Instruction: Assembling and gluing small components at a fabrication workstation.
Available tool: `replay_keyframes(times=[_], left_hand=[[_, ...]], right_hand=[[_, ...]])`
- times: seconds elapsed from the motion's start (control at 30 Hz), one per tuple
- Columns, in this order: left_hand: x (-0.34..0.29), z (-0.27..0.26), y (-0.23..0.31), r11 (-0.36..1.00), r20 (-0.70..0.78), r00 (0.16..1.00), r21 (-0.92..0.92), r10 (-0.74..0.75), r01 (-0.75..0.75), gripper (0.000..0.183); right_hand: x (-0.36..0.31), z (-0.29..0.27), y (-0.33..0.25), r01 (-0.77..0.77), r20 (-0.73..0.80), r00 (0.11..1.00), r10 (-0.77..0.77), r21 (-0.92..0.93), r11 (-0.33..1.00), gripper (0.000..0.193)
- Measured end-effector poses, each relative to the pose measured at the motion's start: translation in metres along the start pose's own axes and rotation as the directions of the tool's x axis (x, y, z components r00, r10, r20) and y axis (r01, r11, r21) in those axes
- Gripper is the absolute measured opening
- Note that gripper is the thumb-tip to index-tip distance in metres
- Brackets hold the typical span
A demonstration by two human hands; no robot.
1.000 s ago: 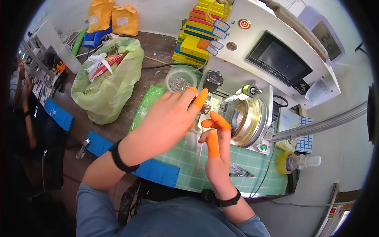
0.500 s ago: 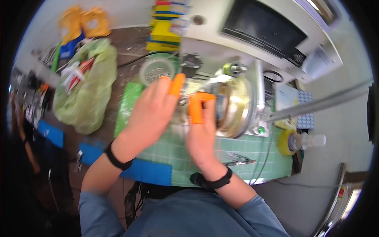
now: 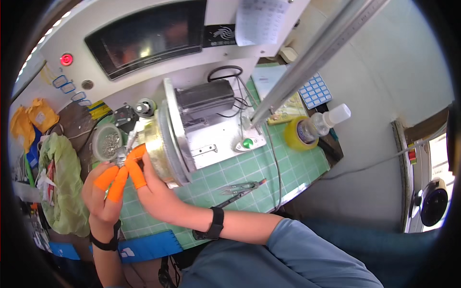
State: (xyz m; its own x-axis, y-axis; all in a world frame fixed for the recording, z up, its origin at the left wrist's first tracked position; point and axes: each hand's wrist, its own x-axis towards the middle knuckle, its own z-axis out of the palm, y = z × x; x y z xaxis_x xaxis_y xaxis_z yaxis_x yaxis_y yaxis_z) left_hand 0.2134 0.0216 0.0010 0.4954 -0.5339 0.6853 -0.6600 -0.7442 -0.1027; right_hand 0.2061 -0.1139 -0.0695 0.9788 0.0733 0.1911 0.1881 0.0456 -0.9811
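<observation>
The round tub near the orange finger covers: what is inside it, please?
The round tub holds many small silvery pieces, heaped loosely; their exact shapes are too small to tell. Whatever lies under the top layer is covered.

A dark brown desk point(image 3: 76, 122) near a plain, pale wall point(image 3: 384, 72).
The wall, off-white above and greyer lower down, fills much of the right side; near the right rim, a brown-edged opening point(image 3: 439, 161) glows white, perhaps a window, though the fisheye bends it too much to be sure. Brownish floor point(image 3: 145, 274) shows below the desk's front edge, in dimmer light.
</observation>
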Motion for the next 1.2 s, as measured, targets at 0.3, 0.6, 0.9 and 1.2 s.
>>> replay_keyframes(times=[0.3,0.6,0.9,1.2], left_hand=[[0.018,-0.002,-0.007,0.703,0.1,0.897,-0.585,-0.431,0.404,0.036],[0.028,-0.016,-0.02,0.505,0.386,0.83,-0.662,-0.403,0.553,0.019],[0.028,-0.022,-0.01,0.952,0.103,0.984,-0.256,-0.144,0.166,0.022],[0.009,-0.019,0.017,0.742,0.147,0.937,-0.576,-0.318,0.343,0.014]], right_hand=[[0.016,-0.026,-0.026,-0.061,0.1,0.994,0.05,0.112,0.992,0.019],[0.013,-0.023,-0.028,-0.027,0.123,0.992,0.014,0.106,0.994,0.018],[0.009,-0.027,-0.029,-0.049,0.143,0.989,0.029,0.143,0.988,0.015],[-0.035,-0.036,-0.054,-0.284,0.216,0.952,0.218,0.35,0.893,0.017]])
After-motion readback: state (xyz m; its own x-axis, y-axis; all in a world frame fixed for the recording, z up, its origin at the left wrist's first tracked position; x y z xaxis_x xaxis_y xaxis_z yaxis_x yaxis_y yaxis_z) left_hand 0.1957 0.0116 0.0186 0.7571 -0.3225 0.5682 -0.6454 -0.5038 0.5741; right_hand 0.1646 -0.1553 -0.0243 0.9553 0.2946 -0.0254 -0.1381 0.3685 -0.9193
